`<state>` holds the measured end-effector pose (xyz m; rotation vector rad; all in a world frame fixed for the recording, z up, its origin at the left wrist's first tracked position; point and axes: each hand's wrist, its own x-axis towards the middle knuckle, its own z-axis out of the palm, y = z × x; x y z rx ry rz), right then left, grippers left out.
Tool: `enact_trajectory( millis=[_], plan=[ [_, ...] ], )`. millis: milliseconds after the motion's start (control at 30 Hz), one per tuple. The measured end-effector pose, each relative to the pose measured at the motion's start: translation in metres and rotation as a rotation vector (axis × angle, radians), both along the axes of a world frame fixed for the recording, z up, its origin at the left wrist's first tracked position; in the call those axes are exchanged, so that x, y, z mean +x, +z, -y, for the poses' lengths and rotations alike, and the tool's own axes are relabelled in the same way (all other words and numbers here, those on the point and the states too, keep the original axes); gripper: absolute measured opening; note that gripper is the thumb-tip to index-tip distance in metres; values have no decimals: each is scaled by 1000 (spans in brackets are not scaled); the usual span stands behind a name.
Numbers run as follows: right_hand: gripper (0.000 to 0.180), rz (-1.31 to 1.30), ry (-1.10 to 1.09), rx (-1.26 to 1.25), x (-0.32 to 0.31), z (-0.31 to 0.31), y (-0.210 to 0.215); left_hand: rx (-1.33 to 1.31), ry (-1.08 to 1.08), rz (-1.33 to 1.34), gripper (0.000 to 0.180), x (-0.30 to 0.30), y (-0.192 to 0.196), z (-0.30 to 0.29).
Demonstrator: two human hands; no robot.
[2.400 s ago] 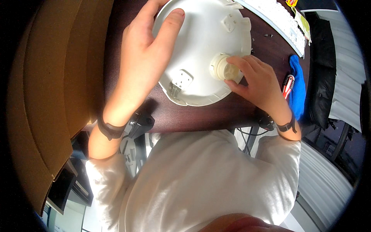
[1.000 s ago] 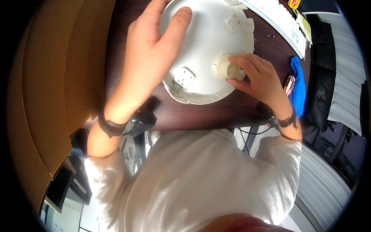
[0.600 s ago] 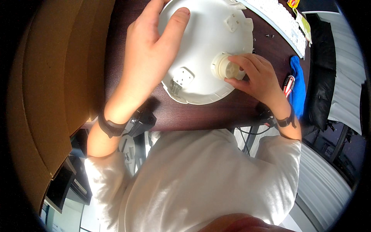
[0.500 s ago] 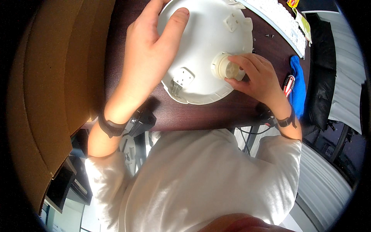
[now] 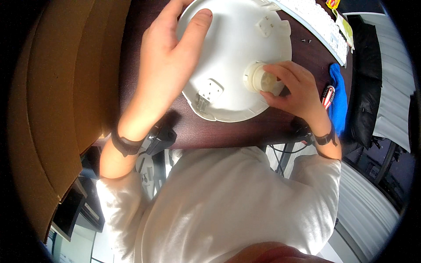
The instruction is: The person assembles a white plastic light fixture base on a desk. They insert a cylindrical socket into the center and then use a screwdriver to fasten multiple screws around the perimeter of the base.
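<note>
A white round plastic cover [image 5: 232, 50], with tabs along its rim, lies on the dark table in front of me. My left hand [image 5: 173, 52] grips its left side, the thumb flat on the upper face and the fingers partly hidden beyond the rim. A cream, cup-shaped round cap [image 5: 268, 82] sits at the fitting on the cover's right part. Around this cap my right hand [image 5: 297, 87] is closed, thumb on the near side and fingers on the far side. Near the cover's close edge is a square mount [image 5: 210, 90] with a small clip beside it.
A white keyboard [image 5: 315, 24] lies at the far right, with small screws [image 5: 306, 40] near it. Right of my right hand are a red-and-white handled tool [image 5: 327, 96] and a blue cloth [image 5: 337, 105]. Brown cardboard [image 5: 74, 87] rises along the left.
The cover has shifted slightly right and toward me, turning a little. My right hand has moved with the cap in the same direction. The left hand has barely moved.
</note>
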<state>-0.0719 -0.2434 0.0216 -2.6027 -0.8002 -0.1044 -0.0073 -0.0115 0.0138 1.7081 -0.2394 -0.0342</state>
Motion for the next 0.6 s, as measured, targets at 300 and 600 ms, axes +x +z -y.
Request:
enact_trajectory(
  millis=[300,600],
  plan=[
    [42,-30,-18,18,0,4,0,29,7,1,33,0,2,0],
    [45,2,-22,-111,0,-3,5,35,22,-16,33,-1,4,0]
  ],
)
